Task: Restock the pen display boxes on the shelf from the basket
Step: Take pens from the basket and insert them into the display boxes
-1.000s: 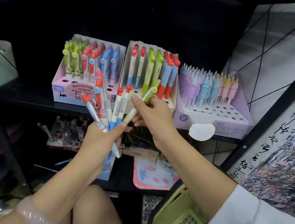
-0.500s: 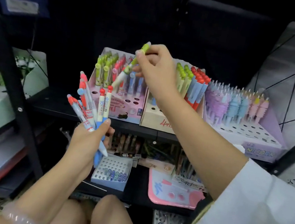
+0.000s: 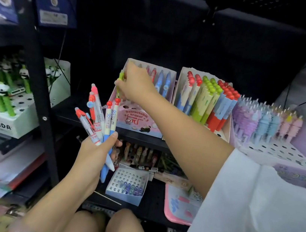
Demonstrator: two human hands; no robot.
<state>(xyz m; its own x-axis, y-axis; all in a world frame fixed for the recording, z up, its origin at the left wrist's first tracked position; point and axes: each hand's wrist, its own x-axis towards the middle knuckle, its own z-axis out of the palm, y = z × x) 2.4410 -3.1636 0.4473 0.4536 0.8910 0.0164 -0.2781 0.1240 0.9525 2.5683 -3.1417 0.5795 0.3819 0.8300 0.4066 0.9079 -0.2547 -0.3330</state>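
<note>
My left hand (image 3: 94,151) grips a fan of several pens (image 3: 101,116) with red, orange and blue caps, held upright below the shelf edge. My right hand (image 3: 135,84) reaches over the left end of the pink display box (image 3: 139,121) and pinches a green-topped pen (image 3: 120,80), nearly upright over the box's left rows. Behind that hand the box holds red and blue pens. A second box (image 3: 180,84) to its right is packed with red, green and blue pens. The basket is out of view.
A lilac unicorn pen box (image 3: 287,160) stands at the shelf's right. Left of a black upright post (image 3: 36,72) sits a panda pen box (image 3: 3,124). The lower shelf carries a small white box with holes (image 3: 128,188) and a pink tray (image 3: 176,207). My knees are at the bottom.
My right hand carried the green pen from beside the bundle up to the pink box and lowered it towards the left rows. The camera view shifted right and closer.
</note>
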